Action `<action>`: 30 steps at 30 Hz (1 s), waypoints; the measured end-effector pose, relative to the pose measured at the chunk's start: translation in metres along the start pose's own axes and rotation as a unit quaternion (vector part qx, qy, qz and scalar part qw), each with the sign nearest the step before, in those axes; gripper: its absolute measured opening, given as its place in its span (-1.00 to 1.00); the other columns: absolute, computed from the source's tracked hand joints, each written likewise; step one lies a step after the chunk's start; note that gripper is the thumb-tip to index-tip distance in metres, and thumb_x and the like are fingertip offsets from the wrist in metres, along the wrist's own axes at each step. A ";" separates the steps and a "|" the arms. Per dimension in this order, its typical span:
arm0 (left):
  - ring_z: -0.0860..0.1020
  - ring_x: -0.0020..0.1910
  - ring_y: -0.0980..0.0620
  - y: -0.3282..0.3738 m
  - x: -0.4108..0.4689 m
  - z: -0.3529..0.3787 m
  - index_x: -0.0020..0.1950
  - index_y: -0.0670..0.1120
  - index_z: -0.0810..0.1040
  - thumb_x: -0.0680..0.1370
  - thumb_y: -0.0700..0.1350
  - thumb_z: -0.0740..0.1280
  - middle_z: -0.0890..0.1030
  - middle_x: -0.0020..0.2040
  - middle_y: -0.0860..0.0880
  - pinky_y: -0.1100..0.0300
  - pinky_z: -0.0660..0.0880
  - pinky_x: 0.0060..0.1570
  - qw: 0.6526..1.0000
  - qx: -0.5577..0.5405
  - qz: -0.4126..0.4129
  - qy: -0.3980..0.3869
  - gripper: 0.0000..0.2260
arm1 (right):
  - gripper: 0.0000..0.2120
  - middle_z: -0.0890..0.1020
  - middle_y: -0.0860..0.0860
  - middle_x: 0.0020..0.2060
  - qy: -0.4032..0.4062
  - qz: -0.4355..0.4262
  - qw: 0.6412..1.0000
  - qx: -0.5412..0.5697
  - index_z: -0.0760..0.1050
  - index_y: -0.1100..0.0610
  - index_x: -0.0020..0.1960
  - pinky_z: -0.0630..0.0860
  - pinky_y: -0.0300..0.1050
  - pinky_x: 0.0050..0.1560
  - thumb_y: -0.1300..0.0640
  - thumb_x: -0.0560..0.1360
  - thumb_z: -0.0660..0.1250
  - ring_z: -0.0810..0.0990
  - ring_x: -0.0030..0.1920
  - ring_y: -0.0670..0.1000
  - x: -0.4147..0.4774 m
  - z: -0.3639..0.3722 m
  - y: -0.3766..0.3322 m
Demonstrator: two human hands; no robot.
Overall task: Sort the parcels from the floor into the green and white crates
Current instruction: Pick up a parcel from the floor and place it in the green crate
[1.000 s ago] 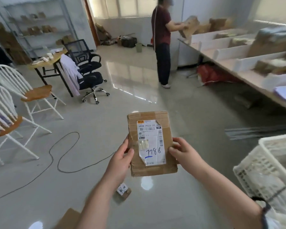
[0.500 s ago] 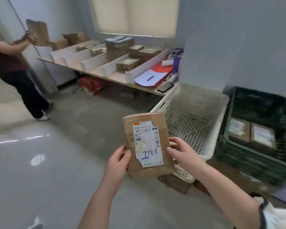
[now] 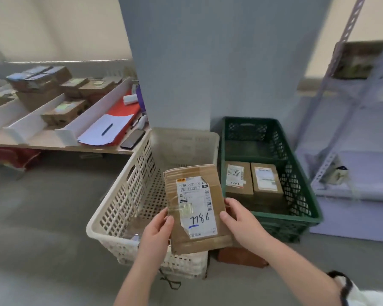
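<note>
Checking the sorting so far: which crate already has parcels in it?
The green crate, on the right: two labelled parcels lie inside; the white crate shows none.

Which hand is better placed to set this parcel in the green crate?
Probably right: the right hand grips the parcel on the side nearest the green crate; the left hand is over the white crate.

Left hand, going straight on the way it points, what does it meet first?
The left hand holds the parcel; beyond that, it heads over the white crate, probably meeting its far wall first, though depth is unclear.
</note>
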State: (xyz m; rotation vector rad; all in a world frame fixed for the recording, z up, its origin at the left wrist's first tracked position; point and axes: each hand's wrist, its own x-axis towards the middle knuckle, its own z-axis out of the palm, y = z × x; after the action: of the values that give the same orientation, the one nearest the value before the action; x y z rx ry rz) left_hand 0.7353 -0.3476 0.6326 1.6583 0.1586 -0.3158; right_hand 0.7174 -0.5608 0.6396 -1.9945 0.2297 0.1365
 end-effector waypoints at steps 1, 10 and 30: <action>0.66 -0.09 0.16 0.000 0.009 0.007 0.01 0.29 0.51 0.63 -0.10 0.22 0.69 -0.06 0.19 0.27 0.58 -0.23 1.000 0.005 -0.007 -0.006 -0.75 | -0.62 0.46 -0.30 0.08 0.002 0.011 1.000 0.005 0.29 -0.05 0.40 0.36 -0.53 -0.18 0.09 0.60 0.20 0.44 0.07 -0.29 0.007 -0.003 0.006; 0.65 0.01 0.05 0.020 0.109 0.052 0.20 0.15 0.55 0.63 -0.10 0.21 0.69 0.01 0.13 0.04 0.61 -0.01 0.995 0.057 -0.026 -0.082 -0.77 | -0.71 0.44 -0.46 0.00 0.055 0.073 0.995 0.036 0.35 -0.16 0.28 0.32 -0.59 -0.12 0.09 0.60 0.20 0.43 0.07 -0.38 0.075 -0.037 0.030; 0.58 0.05 0.31 0.057 0.265 0.213 0.30 0.22 0.44 0.60 0.00 0.22 0.62 0.09 0.26 0.40 0.55 -0.14 0.952 0.181 -0.051 -0.239 -0.73 | -0.82 0.59 -0.01 0.05 0.081 0.256 0.944 0.191 0.42 0.07 0.09 0.60 -0.17 -0.18 0.23 0.52 0.32 0.59 0.04 -0.03 0.192 -0.187 0.087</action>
State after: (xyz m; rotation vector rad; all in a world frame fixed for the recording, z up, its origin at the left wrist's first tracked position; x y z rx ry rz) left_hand 0.9795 -0.5862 0.5896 1.8840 -0.1922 -0.8557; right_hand 0.8838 -0.7848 0.6031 -1.5234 0.8200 0.2383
